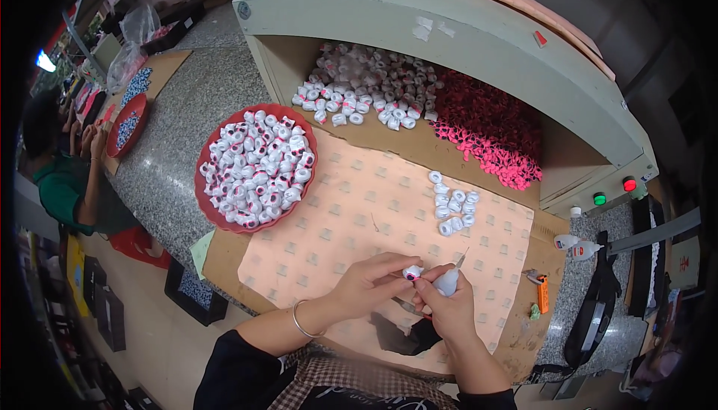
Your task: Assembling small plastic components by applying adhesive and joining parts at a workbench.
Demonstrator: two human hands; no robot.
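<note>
We pinch a small white piece (412, 272) with a pink-and-black spot between the narrow fingertips of our left hand (366, 284), turned so the spot faces our right hand (451, 307). That hand is wrapped around a small white squeeze bottle (447, 283), its thin nozzle slanting up and away from the piece; we judge the two are held close together so the nozzle can be brought onto the piece easily. Just beyond our fingers, on the pale patterned sheet (351, 208), lies a small cluster of white pieces (452, 204), set apart from the rest, likely as a batch of its own. Further off to the left of our fingers sits a red tray (207, 202) heaped with similar pieces. Well beyond, inside the grey box (449, 28), lie a white pile (374, 84) and a pink pile (490, 129). The bottle's body is mostly hidden by our fingers, and whether the nozzle has a cap is too small to tell. A dark shape under our wrists is hard to make out.
</note>
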